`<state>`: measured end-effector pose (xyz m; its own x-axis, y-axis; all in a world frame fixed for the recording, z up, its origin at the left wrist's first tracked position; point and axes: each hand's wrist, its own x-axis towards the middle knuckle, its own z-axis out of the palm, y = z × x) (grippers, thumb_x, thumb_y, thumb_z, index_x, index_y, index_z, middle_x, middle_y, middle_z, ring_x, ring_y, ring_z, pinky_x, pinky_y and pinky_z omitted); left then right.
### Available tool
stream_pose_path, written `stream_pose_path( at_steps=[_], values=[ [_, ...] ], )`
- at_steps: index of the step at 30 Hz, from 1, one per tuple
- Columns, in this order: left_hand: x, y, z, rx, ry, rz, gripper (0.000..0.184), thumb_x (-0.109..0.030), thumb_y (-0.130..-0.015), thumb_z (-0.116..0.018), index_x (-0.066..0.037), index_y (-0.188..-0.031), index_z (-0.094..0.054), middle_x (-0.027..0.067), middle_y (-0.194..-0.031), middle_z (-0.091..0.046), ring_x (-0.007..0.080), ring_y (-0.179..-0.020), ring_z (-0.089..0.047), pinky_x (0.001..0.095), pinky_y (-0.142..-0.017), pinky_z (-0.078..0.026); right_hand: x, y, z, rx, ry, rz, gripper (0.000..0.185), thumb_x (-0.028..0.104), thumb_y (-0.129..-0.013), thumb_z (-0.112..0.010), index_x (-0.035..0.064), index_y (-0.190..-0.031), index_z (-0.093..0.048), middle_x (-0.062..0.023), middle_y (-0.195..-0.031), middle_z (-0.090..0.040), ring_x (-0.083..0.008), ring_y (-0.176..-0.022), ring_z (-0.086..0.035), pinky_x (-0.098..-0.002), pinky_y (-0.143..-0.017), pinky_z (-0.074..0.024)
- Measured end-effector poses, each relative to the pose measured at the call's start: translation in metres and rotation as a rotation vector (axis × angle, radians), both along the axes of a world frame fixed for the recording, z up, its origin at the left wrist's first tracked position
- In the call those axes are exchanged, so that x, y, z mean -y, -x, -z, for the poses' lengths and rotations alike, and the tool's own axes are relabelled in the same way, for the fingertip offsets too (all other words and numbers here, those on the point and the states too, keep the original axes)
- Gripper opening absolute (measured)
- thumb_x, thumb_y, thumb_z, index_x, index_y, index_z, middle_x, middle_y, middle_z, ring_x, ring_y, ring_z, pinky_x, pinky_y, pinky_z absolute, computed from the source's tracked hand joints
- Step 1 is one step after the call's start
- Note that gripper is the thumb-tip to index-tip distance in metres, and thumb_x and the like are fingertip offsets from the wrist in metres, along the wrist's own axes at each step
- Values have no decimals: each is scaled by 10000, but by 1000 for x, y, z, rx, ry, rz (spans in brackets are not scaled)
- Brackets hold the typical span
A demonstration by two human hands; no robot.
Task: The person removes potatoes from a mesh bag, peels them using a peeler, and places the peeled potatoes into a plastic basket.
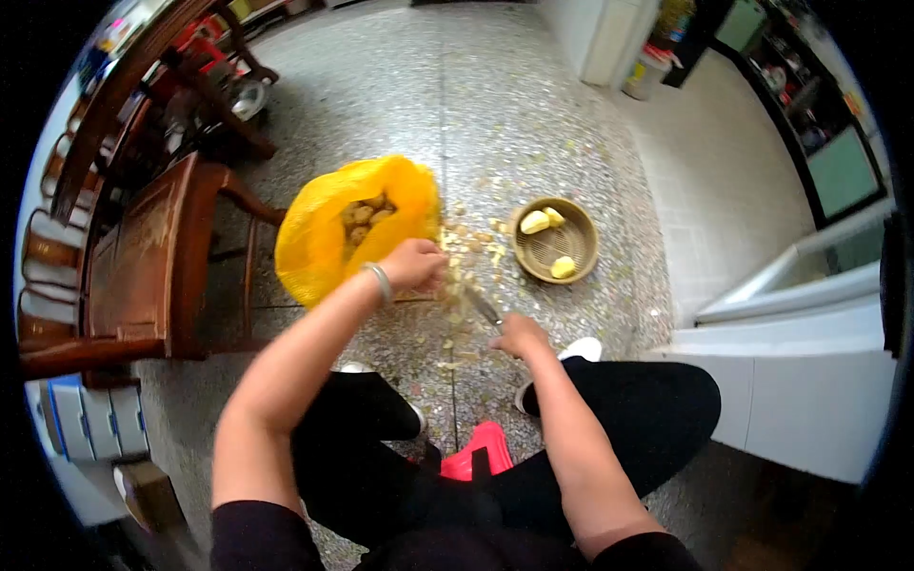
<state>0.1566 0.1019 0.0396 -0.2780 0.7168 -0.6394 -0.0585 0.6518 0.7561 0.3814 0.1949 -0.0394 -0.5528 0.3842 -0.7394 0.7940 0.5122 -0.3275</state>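
Jutting from the right grip (523, 335), a bladed tool (484, 306) angles forward-left.

Yellow bag (309, 224), left of centre; brown potatoes (360, 217) inside. Tan basket (590, 249), right of centre, lattice-patterned base; pale yellow peeled potatoes (535, 222) in it. Grey blade (484, 306), frame centre. Grey floor (514, 105), upper middle, speckled whitish. Reddish-brown chair (143, 262), left edge. Silvery bangle (383, 283), near centre. Black trousers (633, 414), lower middle; hot-pink stool (490, 440), bottom centre. Pale green panel (843, 178), far right, black-framed.

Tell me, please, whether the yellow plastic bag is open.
The yellow plastic bag is open: brown, roundish potatoes show through its mouth.
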Motion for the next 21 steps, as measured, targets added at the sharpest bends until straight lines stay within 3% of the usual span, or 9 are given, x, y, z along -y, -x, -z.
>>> stream_pose_path(
  at_steps=[1, 4, 6, 7, 9, 14, 16, 19, 21],
  values=[
    [13, 26, -6, -121, 56, 31, 202, -229, -895, -570, -31, -898, -609, 51, -695, -598, 148, -561, -583, 263, -506, -487, 0, 5, 4, -7, -1, -27, 495, 384, -716, -745, 38, -1050, -628, -155, -1042, -655, -312, -945, -632, -414, -810, -491],
    [43, 86, -27, -238, 157, -80, 182, -213, -876, -546, -41, -897, -603, 56, -686, -601, 142, -557, -591, 282, -478, -477, -3, 25, 9, -361, 22, 344, 369, 319, -739, -743, 34, -957, -658, -97, -788, -661, -255, -733, -632, -378, -646, -490],
    [53, 114, -12, -201, 108, -191, 185, -177, -858, -532, -18, -924, -600, 116, -751, -642, 240, -610, -632, 341, -535, -516, 2, 53, -16, -743, 405, 763, 358, 295, -747, -745, 29, -960, -634, -59, -749, -635, -160, -663, -593, -312, -585, -452],
    [54, 122, -7, -190, 106, -209, 185, -177, -858, -532, -18, -924, -600, 116, -751, -642, 240, -610, -632, 341, -535, -516, 4, 70, -26, -851, 445, 793, 346, 281, -751, -744, 29, -956, -624, -45, -742, -621, -129, -644, -571, -297, -574, -445],
    [49, 121, -18, -783, 151, 74, 340, -129, -801, -544, 22, -1104, -576, 240, -978, -647, 350, -872, -652, 389, -795, -517, 3, 107, -30, -974, 475, 836, 328, 268, -770, -736, 20, -944, -611, -17, -741, -602, -101, -618, -539, -287, -561, -436],
    [55, 133, -20, -841, 189, -72, 493, -85, -769, -544, 10, -1249, -482, 295, -1078, -604, 409, -1036, -580, 421, -902, -459, 1, 213, 0, -1101, 229, 761, 338, 263, -749, -750, 14, -930, -610, -35, -746, -612, -183, -671, -581, -329, -642, -469],
    [59, 135, -36, -765, 197, 3, 671, -56, -806, -465, -7, -1435, -237, 309, -1206, -536, 396, -1124, -536, 406, -947, -425, 1, 241, 0, -1198, 92, 713, 321, 243, -739, -749, 14, -916, -608, -45, -752, -621, -208, -679, -591, -340, -663, -474],
    [70, 135, -35, -849, 116, -1, 590, -35, -792, -469, -2, -1369, -353, 304, -1161, -554, 409, -1094, -537, 420, -938, -428, -16, 265, -13, -1034, 17, 754, 231, 138, -734, -669, -6, -907, -616, -74, -735, -634, -220, -647, -597, -354, -649, -483],
    [72, 130, -36, -1039, -41, 113, 453, -36, -786, -483, -34, -1238, -509, 279, -1093, -586, 415, -1018, -565, 431, -905, -449, -28, 259, -39, -1102, 190, 797, 192, 90, -735, -645, -22, -890, -623, -60, -713, -619, -155, -597, -572, -309, -588, -478]
  ],
)
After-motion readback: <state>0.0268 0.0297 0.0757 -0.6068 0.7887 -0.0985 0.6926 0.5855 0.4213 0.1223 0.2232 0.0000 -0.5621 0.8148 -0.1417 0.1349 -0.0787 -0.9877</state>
